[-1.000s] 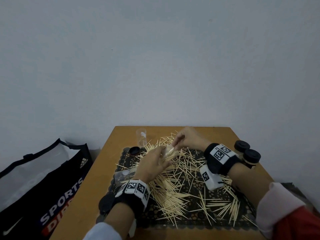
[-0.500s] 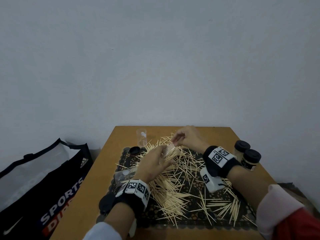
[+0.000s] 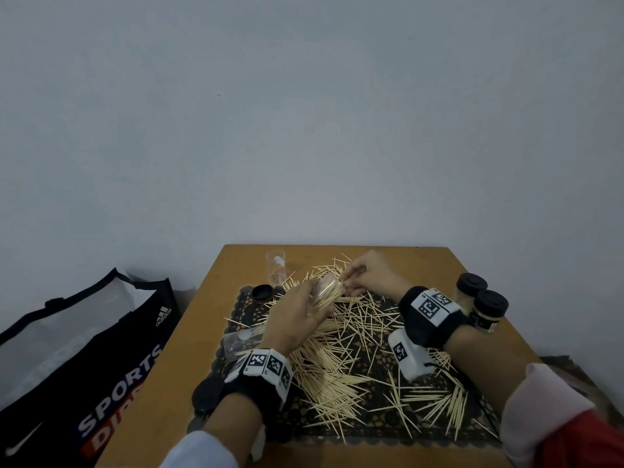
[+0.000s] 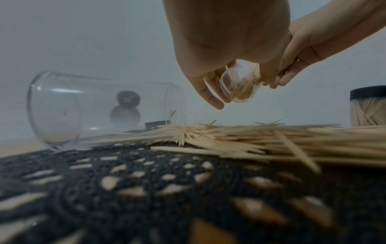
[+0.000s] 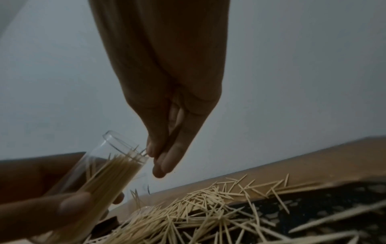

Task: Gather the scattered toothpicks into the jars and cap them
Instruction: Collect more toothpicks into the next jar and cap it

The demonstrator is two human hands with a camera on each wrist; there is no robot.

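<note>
Plain grey wall behind a wooden table (image 3: 202, 332), where a black lace mat (image 3: 381, 363) lies under scattered toothpicks (image 3: 337, 373). Above the mat's far side, the left hand (image 3: 297, 315) grips a clear jar (image 3: 329, 288) partly filled with toothpicks, tilted with its mouth toward the right hand (image 3: 371, 275). That hand's fingers are pressed together at the jar's rim — whether they pinch any toothpicks cannot be told. An empty jar (image 3: 241, 342) lies on its side at the mat's left edge; another clear jar (image 3: 276, 266) stands upright beyond, near a loose black cap (image 3: 262, 293). Two capped, filled jars (image 3: 481, 305) stand at the right — a black sports bag (image 3: 84, 349) sits left of the table.
</note>
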